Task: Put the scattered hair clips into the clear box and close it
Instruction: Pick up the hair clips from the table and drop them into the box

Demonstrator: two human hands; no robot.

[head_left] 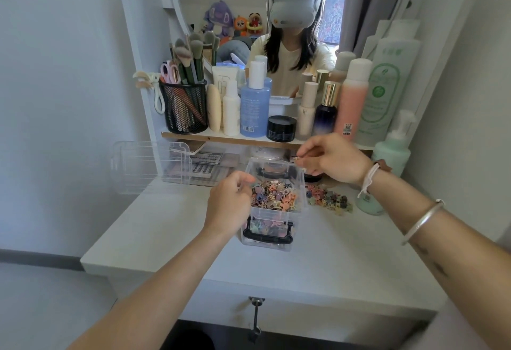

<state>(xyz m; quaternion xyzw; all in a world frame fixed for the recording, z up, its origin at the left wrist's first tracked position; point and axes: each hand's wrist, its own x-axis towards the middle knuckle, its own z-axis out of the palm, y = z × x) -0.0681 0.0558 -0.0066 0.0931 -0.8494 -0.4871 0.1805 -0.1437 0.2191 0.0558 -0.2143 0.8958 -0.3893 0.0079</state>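
1. Fingertips (302, 154) of our right hand (331, 161) pinch a small pale hair clip (297, 159), just above the clear box's (272, 214) far right corner.
2. Our left hand (229, 200) curls its fingers at the box's left rim, over the heaped clips (276, 197) inside; we cannot tell whether they hold one.
3. Beneath our right wrist, scattered clips (329, 199) lie on the table (166, 225).
4. Well left of our left fingers stands the lid (149, 167).

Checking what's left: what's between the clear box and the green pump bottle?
A loose pile of hair clips lies between the clear box and the green pump bottle, seen in the head view.
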